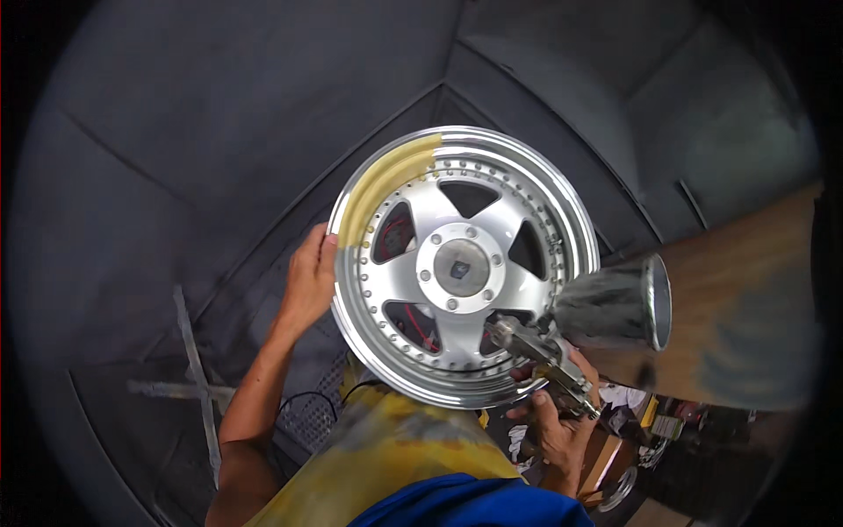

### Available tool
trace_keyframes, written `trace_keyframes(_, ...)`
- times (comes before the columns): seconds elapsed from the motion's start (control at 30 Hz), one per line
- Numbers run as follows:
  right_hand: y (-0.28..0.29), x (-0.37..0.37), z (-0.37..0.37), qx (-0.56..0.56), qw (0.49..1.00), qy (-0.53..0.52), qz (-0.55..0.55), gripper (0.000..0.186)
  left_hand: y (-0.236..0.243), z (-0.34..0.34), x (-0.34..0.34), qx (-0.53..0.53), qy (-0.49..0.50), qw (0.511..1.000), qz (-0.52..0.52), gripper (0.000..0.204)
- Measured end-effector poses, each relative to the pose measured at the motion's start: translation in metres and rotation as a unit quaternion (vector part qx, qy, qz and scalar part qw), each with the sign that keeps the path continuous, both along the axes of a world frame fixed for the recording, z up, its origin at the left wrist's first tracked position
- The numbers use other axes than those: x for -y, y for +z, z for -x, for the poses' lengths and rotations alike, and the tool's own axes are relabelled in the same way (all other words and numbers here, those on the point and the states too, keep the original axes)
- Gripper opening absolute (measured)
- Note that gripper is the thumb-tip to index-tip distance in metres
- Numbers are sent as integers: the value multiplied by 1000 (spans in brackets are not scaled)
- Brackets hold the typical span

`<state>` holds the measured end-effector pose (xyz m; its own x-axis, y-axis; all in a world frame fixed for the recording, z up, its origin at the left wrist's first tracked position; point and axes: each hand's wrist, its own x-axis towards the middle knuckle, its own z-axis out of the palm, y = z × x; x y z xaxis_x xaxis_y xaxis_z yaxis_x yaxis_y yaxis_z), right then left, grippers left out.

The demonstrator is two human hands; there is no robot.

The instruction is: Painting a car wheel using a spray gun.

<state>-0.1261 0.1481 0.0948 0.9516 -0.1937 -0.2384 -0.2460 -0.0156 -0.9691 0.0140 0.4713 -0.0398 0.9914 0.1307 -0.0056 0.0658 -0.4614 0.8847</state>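
A silver five-spoke car wheel (395,281) faces me in the middle of the view, with small bolts around its inner ring and a polished outer lip. A yellow band (371,195) covers the lip's upper left part; paint or tape, I cannot tell which. My left hand (307,279) is closed on the wheel's left edge, its fingertips hidden behind the rim. In front of the wheel's lower right, my right hand (566,430) grips a metal spray gun (549,356). The gun's grey cup (606,305) leans to the right, and its nozzle is close to the lower spokes.
Dark grey walls (246,105) meet in a corner behind the wheel. A brown board (720,299) stands at the right, with assorted clutter (667,430) below it. Crossed grey bars (198,386) are at the lower left. Yellow-stained cloth (386,457) and blue cloth (474,505) lie nearest me.
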Motion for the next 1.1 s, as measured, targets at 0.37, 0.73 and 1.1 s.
trace_keyframes(0.37,4,-103,-90,-40,991,72,109,56,35,-42,-33,-31,-163,986,19,34)
trace_keyframes(0.73,-7,-121,-105,-98,980,110,137,55,50,-29,-49,-82,-258,962,28,33)
trace_keyframes(1.1,5,-108,-103,-93,977,156,112,53,80,-30,-55,56,-331,928,-159,28)
